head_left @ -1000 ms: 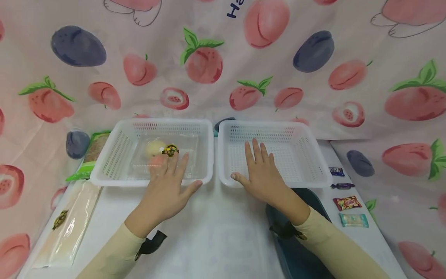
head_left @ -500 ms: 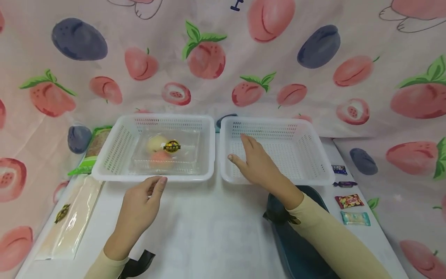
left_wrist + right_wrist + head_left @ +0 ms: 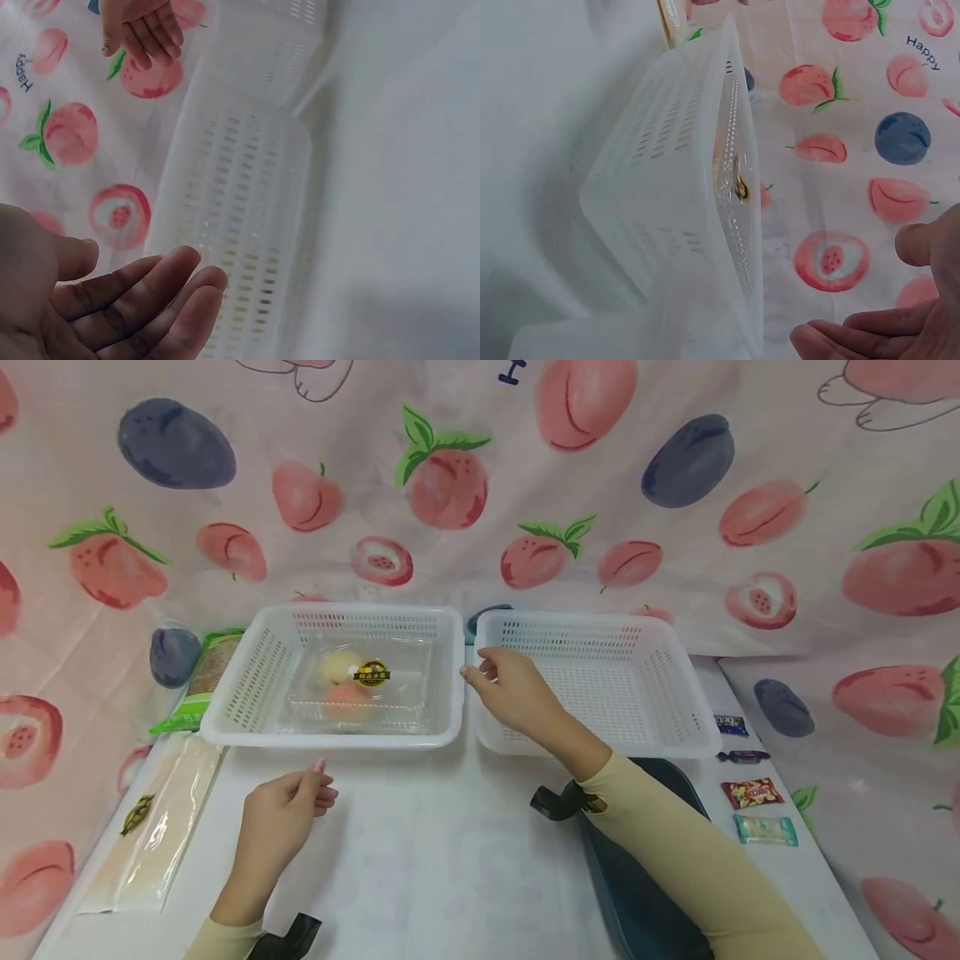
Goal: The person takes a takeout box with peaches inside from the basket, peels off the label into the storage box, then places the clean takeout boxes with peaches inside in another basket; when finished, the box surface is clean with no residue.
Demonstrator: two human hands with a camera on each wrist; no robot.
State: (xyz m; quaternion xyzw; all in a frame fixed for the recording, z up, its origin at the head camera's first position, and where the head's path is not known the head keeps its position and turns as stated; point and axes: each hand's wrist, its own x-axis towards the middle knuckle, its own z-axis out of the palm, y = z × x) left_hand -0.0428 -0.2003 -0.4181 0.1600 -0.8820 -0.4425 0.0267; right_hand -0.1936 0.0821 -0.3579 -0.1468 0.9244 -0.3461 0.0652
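Note:
My left hand (image 3: 273,827) hovers in front of the left white basket (image 3: 330,741), fingers loosely bent and holding nothing. In the left wrist view its fingers (image 3: 150,300) are relaxed beside the basket's slotted wall. My right hand (image 3: 517,693) is raised over the left end of the right white basket (image 3: 600,749), its fingertips reaching toward the gap between the two. Nothing is in it; the right wrist view shows its fingers (image 3: 885,322) loosely extended. Inside the left basket lies a clear plastic clamshell box (image 3: 408,685) with a yellowish round fruit (image 3: 339,667) and an orange-red one (image 3: 348,700).
On the left lie a green-edged packet (image 3: 206,681) and a long clear pack (image 3: 150,835). A dark blue tray (image 3: 637,877) sits under the right forearm. Several wrapped sweets (image 3: 752,792) line the table's right edge. A fruit-print cloth (image 3: 450,568) hangs behind.
My left hand has drawn back from over the left basket toward the table front, its spread fingers relaxing. My right hand has shifted left toward the gap between the baskets, fingers bending.

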